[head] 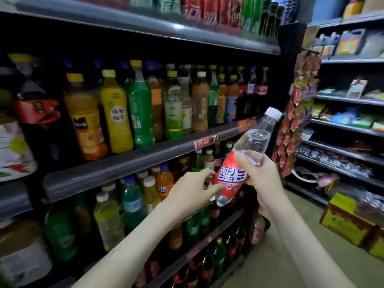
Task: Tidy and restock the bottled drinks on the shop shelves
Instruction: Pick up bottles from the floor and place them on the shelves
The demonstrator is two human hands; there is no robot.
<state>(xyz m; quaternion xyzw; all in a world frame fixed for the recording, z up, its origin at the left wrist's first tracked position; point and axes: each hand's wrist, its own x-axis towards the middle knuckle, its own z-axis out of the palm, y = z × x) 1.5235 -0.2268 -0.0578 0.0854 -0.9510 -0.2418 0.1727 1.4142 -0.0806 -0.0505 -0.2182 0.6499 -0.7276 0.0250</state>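
head view: a person is standing at the drinks shelving (133, 163), holding one clear bottle (247, 146) tilted in the air just in front of the middle shelf edge, its white cap (273, 112) pointing up and right.
right hand (261, 175): fingers are wrapping round the bottle's middle and carrying it.
left hand (187, 188): thumb and forefinger are pinching the lower end at the red label (230, 175).
done: the middle row (116, 113) is standing full and upright.
left: this bottle is not yet sitting on any shelf; the lower row (133, 196) seems to be showing gaps; the bottom rows are too dark to judge.
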